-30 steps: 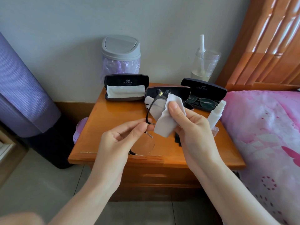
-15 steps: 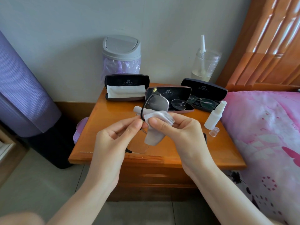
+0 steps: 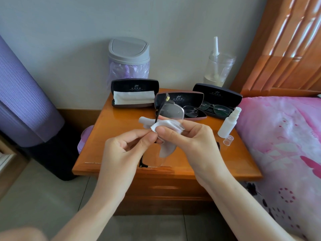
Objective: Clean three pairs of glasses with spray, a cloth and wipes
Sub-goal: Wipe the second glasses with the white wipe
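My left hand (image 3: pixel 121 150) pinches the bridge of a black half-rim pair of glasses (image 3: pixel 171 111), held on end above the wooden nightstand (image 3: pixel 107 129). My right hand (image 3: pixel 194 145) pinches a white cleaning cloth (image 3: pixel 166 125) against the frame between the two lenses. A second pair of glasses (image 3: pixel 191 111) lies in the open middle case (image 3: pixel 180 100). A third pair (image 3: pixel 217 108) lies in the open right case (image 3: pixel 217 94). The open left case (image 3: pixel 134 87) holds a folded white cloth (image 3: pixel 133 97). A white spray bottle (image 3: pixel 229 122) stands at the right, its clear cap (image 3: pixel 228 140) beside it.
A small grey swing-lid bin (image 3: pixel 129 58) with a purple liner and a clear jar (image 3: pixel 219 68) stand by the wall. A bed with a pink cover (image 3: pixel 284 145) borders the nightstand on the right. A purple rolled mat (image 3: pixel 22 94) leans at the left.
The cloth has come down off the upper lens to the bridge, so that lens now shows bare. My right hand has slid lower and closer to my left hand.
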